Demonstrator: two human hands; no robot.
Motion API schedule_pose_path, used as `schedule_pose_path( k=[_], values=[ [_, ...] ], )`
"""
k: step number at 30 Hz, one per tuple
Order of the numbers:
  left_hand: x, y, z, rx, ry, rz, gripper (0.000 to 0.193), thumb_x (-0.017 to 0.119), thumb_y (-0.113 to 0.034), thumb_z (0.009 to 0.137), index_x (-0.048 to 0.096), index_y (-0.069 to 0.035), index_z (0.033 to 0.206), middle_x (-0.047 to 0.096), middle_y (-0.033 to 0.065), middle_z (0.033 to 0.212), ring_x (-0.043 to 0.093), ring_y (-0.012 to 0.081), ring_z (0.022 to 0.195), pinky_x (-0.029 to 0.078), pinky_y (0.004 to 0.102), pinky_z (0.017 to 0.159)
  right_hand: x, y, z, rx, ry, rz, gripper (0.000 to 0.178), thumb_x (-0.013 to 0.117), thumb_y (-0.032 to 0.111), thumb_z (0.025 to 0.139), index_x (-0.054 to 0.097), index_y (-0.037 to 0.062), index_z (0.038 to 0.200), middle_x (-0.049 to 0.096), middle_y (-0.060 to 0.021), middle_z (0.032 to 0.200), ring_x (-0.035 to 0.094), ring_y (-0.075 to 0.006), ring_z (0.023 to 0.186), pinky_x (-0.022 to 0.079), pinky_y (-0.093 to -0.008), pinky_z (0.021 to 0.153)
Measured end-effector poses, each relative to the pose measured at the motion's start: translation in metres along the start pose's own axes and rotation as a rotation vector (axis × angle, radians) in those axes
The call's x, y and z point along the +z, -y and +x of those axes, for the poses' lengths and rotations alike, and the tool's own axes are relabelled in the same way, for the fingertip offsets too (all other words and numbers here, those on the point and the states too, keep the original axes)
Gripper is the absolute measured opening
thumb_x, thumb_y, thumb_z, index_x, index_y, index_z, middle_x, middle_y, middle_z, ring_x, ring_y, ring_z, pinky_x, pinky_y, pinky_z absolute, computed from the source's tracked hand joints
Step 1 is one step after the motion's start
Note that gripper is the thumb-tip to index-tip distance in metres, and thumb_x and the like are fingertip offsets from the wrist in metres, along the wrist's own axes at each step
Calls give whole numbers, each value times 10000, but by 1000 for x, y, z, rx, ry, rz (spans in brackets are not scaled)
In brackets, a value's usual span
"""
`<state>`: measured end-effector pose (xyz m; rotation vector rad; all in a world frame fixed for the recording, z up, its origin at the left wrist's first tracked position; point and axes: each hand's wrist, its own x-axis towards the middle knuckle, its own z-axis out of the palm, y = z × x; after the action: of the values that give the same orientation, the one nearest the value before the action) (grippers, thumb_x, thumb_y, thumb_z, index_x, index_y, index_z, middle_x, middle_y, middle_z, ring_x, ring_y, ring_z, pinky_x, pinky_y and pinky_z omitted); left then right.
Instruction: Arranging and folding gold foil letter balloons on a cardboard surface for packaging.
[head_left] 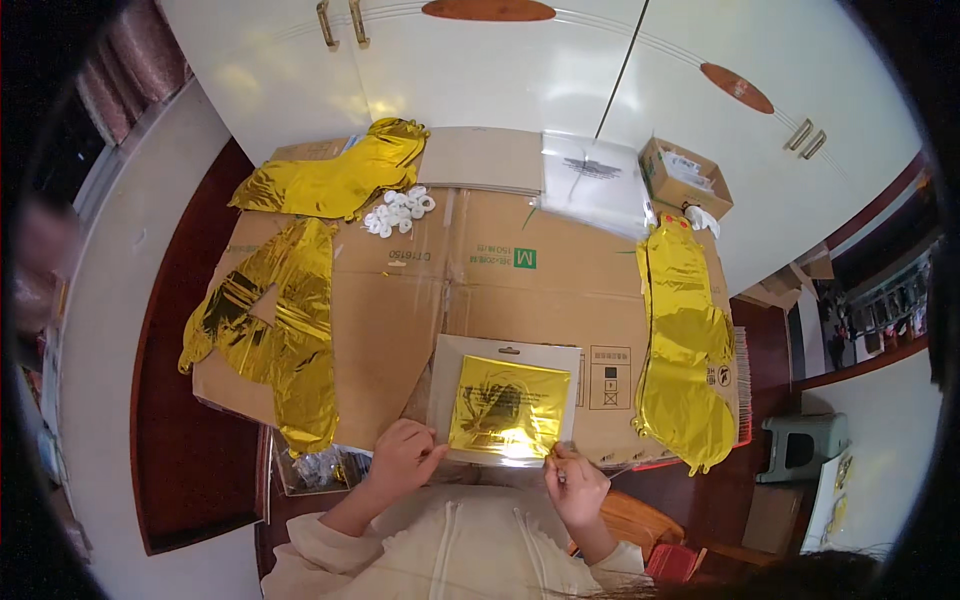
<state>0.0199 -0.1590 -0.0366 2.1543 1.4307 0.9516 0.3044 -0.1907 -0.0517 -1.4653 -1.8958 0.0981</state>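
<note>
A hang-hole pouch (447, 375) with folded gold foil (512, 405) inside is laid flat at the near edge of the flattened cardboard (385, 310). Its lower right corner is pinched by the right hand (580, 485). The left hand (403, 457) is held with curled fingers at the lower left edge; whether the pouch is gripped there cannot be told. Small white rings (398, 211) are heaped near the far-left foil balloon (335, 180); clear plastic bags (595, 185) are stacked beside an open carton (655, 165)
</note>
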Motion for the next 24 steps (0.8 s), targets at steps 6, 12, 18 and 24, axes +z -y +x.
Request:
schedule_pose_path(
  k=[6, 12, 18, 24],
  values=[
    [-1, -14, 8, -13, 10, 156, 201, 728, -104, 768, 547, -40, 710, 582, 103, 733, 586, 304, 743, 491, 408, 695, -2, -1, -5, 125, 31, -99, 168, 714, 66, 740, 680, 90, 903, 689, -107, 1031, 662, -239, 649, 550, -320, 582],
    [9, -15, 2, 68, -48, 535, 171, 712, -111, 766, 555, -109, 835, 546, 60, 817, 569, 259, 843, 434, 406, 737, -8, -1, -3, -43, 111, -171, 425, 644, 33, 680, 711, 139, 1086, 645, -82, 1203, 662, -189, 683, 546, -298, 571],
    [20, -12, -8, 25, -168, 585, 239, 719, -185, 783, 580, -135, 970, 547, 58, 1036, 525, 274, 1009, 378, 451, 847, -13, -3, -9, -79, 187, -213, 492, 639, 50, 663, 707, 148, 1141, 654, -75, 1230, 630, -153, 588, 523, -270, 526],
    [21, -15, -15, -160, -140, 617, 382, 729, -262, 782, 587, -111, 1102, 515, 98, 1181, 453, 322, 1160, 329, 493, 950, -18, -1, -21, 10, 319, -237, 572, 634, 61, 690, 653, 149, 1256, 607, -102, 1319, 633, -173, 565, 521, -265, 523]
  ],
)
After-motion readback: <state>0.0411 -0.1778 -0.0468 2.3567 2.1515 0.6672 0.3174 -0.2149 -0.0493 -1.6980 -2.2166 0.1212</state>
